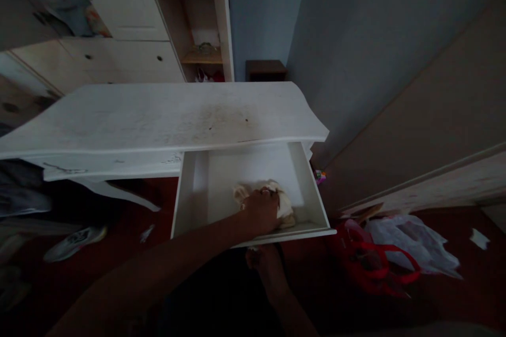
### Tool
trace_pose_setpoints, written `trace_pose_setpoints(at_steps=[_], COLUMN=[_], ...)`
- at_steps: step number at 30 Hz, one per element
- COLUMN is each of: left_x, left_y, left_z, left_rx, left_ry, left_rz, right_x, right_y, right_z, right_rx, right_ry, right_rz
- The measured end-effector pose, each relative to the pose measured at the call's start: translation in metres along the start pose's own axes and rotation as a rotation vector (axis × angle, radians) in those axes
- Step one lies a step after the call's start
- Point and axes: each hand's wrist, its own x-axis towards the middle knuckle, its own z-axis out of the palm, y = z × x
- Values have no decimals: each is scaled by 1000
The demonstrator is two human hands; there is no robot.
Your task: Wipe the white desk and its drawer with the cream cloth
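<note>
White worktop: smudged, two dark specks, possibly chips. Open drawer: crumpled cloth on its base. Red floor: shoe, red bag, white plastic bag.

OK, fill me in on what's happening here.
A person's left hand holds a bunched pale cloth inside the pulled-out drawer of a white table. The right hand is just below the drawer's front edge; whether it grips anything is too dark to tell. Dark smudges mark the tabletop.
</note>
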Motion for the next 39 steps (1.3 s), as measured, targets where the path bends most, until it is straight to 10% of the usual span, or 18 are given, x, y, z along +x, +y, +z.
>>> trace_pose_setpoints(at_steps=[13, 19, 33, 39], left_x=[-78, -82, -5, 37], left_y=[-93, -107, -139, -115], left_z=[8, 17, -23, -20], left_rx=[-37, 91, 59, 57], left_ry=[80, 144, 273, 409], left_rz=[-306, -193, -412, -362], right_x=[13, 13, 11, 21], right_y=[3, 1, -2, 6], right_z=[-21, -23, -26, -30], right_rx=[19, 12, -11, -55], right_ry=[-50, -64, -80, -81], right_rz=[26, 46, 53, 88])
